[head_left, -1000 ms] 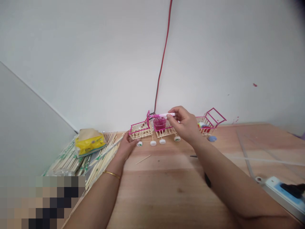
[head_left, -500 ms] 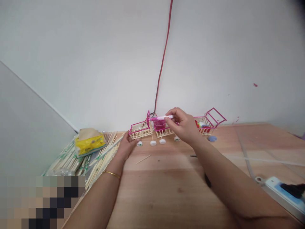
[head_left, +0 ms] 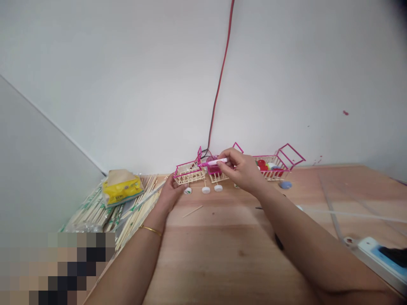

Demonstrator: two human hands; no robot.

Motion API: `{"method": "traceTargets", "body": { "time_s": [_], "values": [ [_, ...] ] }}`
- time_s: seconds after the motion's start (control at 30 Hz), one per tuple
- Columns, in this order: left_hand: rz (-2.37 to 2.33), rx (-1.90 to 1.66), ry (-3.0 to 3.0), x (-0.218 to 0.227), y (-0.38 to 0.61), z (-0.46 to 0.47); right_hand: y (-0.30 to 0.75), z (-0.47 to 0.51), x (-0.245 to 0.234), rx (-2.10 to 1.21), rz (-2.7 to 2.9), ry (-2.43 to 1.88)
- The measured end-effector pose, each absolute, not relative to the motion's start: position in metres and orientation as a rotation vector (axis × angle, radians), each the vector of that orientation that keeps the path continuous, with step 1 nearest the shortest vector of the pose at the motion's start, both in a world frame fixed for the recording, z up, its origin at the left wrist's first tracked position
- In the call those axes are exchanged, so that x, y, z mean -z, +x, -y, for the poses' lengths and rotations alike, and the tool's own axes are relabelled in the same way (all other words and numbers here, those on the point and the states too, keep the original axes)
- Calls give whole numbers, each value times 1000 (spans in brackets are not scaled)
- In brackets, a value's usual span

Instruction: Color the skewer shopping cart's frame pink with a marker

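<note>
My left hand [head_left: 171, 190] grips the left end of a small stick-built shopping cart [head_left: 190, 173] with pink edges and white cap wheels. Between the fingers of my right hand [head_left: 238, 167] is a white-barrelled marker pen [head_left: 219, 162], its pink end at that cart's upright pink handle. Directly behind the pen stands a second stick cart [head_left: 220, 177], partly covered by my right hand, with a clear pink container [head_left: 215, 168] at it. A third cart [head_left: 276, 162], farther right, holds red, yellow and blue round pieces.
A loose stick [head_left: 192, 211] lies on the wooden table [head_left: 210, 258]. At left, a yellow tissue pack [head_left: 122, 188] rests on bundled sticks [head_left: 85, 214]. A blue disc [head_left: 285, 185] is near the third cart. A white-and-blue box [head_left: 381, 258] stands at right; a red-black cable [head_left: 219, 84] runs down the wall.
My right hand has moved slightly down, bringing the pen's pink end lower on the left cart's handle. My left hand stays on the cart. The whole view has shifted a little.
</note>
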State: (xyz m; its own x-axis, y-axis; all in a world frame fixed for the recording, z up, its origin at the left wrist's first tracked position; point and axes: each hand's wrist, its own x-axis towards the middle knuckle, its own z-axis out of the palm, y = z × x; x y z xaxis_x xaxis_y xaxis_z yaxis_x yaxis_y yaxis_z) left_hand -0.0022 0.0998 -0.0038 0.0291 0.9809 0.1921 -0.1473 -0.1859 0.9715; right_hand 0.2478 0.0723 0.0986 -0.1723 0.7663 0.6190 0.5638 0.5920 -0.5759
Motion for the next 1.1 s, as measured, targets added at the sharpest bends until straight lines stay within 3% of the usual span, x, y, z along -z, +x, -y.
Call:
{"method": "traceTargets", "body": {
  "time_s": [1.1],
  "values": [
    [-989,-1380,1258,4,-3,-100,248,-70,-100,-175,1949,-1088]
  ]
}}
